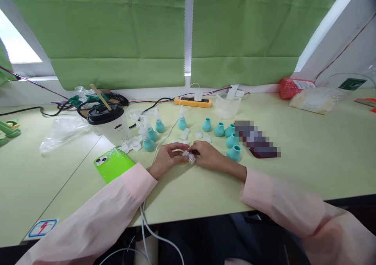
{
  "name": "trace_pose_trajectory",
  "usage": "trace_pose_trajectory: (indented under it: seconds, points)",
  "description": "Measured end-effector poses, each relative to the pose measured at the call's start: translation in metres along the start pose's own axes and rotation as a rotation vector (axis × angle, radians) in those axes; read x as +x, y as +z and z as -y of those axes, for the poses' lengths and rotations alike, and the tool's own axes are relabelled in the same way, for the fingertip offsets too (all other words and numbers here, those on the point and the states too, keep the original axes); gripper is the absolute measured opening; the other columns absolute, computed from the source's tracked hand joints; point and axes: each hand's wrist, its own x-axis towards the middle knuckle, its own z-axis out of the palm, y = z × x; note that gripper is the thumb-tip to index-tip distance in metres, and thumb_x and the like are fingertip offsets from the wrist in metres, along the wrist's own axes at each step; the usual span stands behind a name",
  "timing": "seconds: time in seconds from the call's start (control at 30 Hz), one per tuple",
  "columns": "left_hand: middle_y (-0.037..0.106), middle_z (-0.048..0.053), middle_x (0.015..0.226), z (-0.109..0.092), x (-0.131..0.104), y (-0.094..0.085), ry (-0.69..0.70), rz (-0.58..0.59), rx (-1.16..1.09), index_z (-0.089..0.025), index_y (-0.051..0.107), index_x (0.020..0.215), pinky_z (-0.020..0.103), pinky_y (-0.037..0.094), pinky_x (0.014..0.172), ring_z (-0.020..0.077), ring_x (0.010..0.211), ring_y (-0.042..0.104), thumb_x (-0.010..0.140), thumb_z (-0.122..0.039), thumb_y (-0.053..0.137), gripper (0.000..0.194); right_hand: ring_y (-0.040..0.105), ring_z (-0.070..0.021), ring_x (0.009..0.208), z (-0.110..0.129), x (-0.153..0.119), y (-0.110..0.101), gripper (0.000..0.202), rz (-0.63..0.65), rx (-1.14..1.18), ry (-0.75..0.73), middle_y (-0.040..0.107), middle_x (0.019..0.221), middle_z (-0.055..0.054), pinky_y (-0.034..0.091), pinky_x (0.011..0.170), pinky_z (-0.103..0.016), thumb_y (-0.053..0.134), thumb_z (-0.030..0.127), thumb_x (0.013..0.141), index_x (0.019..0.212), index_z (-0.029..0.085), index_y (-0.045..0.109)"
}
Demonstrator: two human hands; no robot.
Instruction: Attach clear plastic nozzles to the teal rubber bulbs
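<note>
Your left hand (pixel 167 158) and right hand (pixel 208 155) meet at a small translucent part (pixel 191 158).
Both your hands are clamped on it by the fingertips, over the table (pixel 188 194); 4 teal bulbs with clear tips (pixel 148 144) stand beyond your left hand, 5 open teal bulbs (pixel 234 153) beyond your right hand and forearm, and a green phone (pixel 116 165) lies by your left sleeve.

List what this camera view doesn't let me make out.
All in the head view:
Clear piece: small, partly behind fingers; exact shape unclear.
Right hand: fingertips curled out of sight.
Dark red item: blurred by pixelation.
Green phone: lower end hidden by left sleeve.
Cup: contents hidden by black lid.
</note>
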Motion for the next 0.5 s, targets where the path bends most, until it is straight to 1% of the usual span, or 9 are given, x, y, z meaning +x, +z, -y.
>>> trace_pose_trajectory:
  seconds: [0.1,0.2,0.27,0.37,0.43,0.5]
  points:
    - [0.063,0.006,0.087,0.0033,0.0002,-0.0034,-0.066,0.034,-0.032,-0.013,0.061,0.085,0.030,0.046,0.076,0.0170,0.081,0.058,0.053,-0.018,0.070,0.033,0.052,-0.0149,0.067,-0.0011,-0.0018,-0.0011,0.024,0.018,-0.016,-0.020,0.059,0.072,-0.005,0.037,0.059,-0.024,0.046,0.006,0.066,0.081,0.014,0.063]
    - [0.063,0.006,0.083,0.0049,0.0001,-0.0032,-0.113,0.052,-0.006,-0.012,0.062,0.082,0.030,0.047,0.075,0.0165,0.079,0.058,0.052,-0.017,0.070,0.031,0.053,-0.0147,0.066,-0.0020,-0.0024,-0.0030,0.025,0.017,-0.002,-0.006,0.061,0.070,-0.005,0.038,0.059,-0.024,0.045,0.005,0.066,0.079,0.015,0.064]
    - [0.063,0.005,0.077,0.0052,-0.0004,-0.0008,-0.145,0.058,-0.008,-0.012,0.061,0.080,0.030,0.049,0.068,0.0151,0.071,0.059,0.051,-0.019,0.071,0.032,0.054,-0.0142,0.063,-0.0023,-0.0024,-0.0041,0.019,0.006,0.014,0.022,0.061,0.067,-0.004,0.038,0.057,-0.024,0.048,0.008,0.066,0.074,0.014,0.064]
    - [0.059,0.002,0.066,0.0054,-0.0015,0.0031,-0.165,0.059,0.001,-0.011,0.059,0.082,0.025,0.050,0.051,0.0104,0.055,0.054,0.052,-0.024,0.070,0.034,0.054,-0.0122,0.056,-0.0016,-0.0030,-0.0058,0.013,-0.004,0.064,0.055,0.062,0.062,-0.003,0.040,0.053,-0.023,0.051,0.013,0.066,0.069,0.014,0.064]
    - [0.056,0.001,0.065,0.0057,-0.0021,0.0044,-0.144,0.042,0.049,-0.011,0.058,0.080,0.023,0.048,0.045,0.0095,0.054,0.052,0.053,-0.024,0.069,0.032,0.055,-0.0114,0.055,-0.0008,-0.0046,-0.0068,0.013,-0.022,0.152,0.100,0.062,0.062,-0.003,0.041,0.052,-0.022,0.051,0.013,0.066,0.069,0.014,0.064]
    - [0.055,0.002,0.066,0.0060,-0.0026,0.0042,-0.128,0.017,0.108,-0.011,0.057,0.076,0.022,0.047,0.045,0.0100,0.057,0.051,0.053,-0.021,0.068,0.027,0.056,-0.0114,0.055,-0.0007,-0.0074,-0.0074,0.013,-0.045,0.251,0.149,0.063,0.063,-0.004,0.043,0.052,-0.022,0.052,0.014,0.066,0.069,0.014,0.064]
